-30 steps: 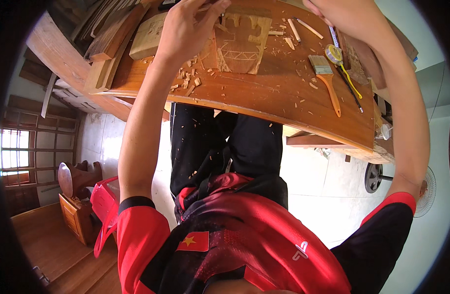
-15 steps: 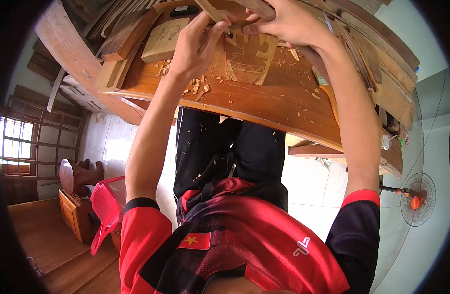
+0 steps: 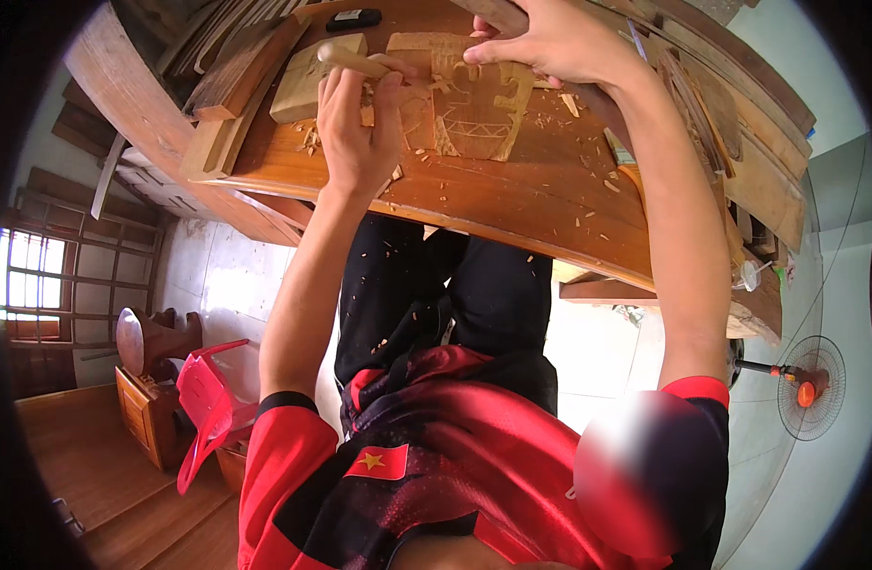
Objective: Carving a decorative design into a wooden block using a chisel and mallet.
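Observation:
My left hand is closed around the pale wooden handle of what looks like a carving chisel, tilted toward the left; its blade is hidden by the fingers. A light wooden board with a partly carved relief lies flat on the table, just right of that hand. Over the board's far right edge, my right hand grips a thick brown wooden stick, which passes beneath my wrist. Wood chips lie scattered around the board.
A pale wood block and a dark object sit on the brown table. Stacked planks flank the left, more boards the right. A red plastic chair and a fan stand lower down.
My left hand has moved left and slightly nearer, off the carved board, and the handle has swung flatter toward the left. The right hand still holds the stick near the same place.

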